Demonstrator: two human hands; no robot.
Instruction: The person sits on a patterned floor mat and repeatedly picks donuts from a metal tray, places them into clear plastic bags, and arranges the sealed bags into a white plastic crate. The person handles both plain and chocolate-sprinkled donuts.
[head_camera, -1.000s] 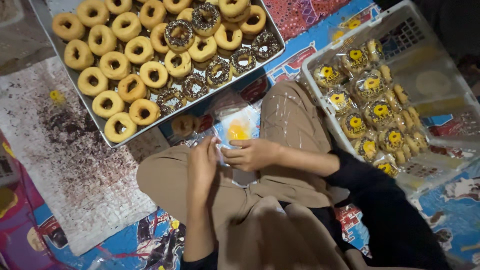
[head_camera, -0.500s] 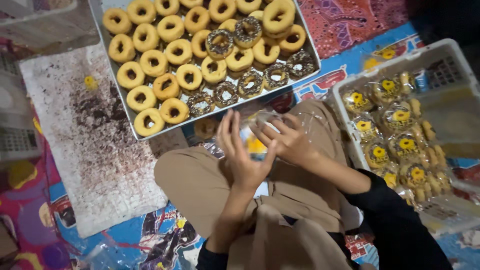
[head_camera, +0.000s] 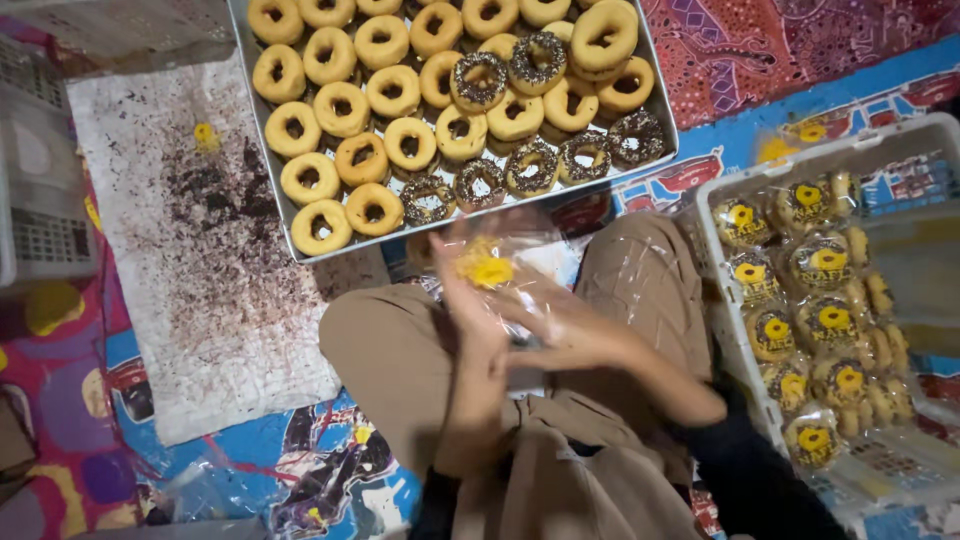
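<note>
Over the lap, the left hand and right hand both pinch a clear plastic bag with a yellow sticker, fingers closed on its film, though motion blurs them. Just beyond, the metal tray of doughnuts nearly meets the knees. The white crate of bagged doughnuts hems the right; speckled paper lies left.

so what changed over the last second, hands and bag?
Both hands came up off the lap. The left hand and right hand now hold the clear plastic bag higher, closer to the tray of doughnuts; its yellow label sits near the tray's edge. Neither hand let go. The tray, the white crate of bagged doughnuts and the sprinkle-dusted paper kept their places.
</note>
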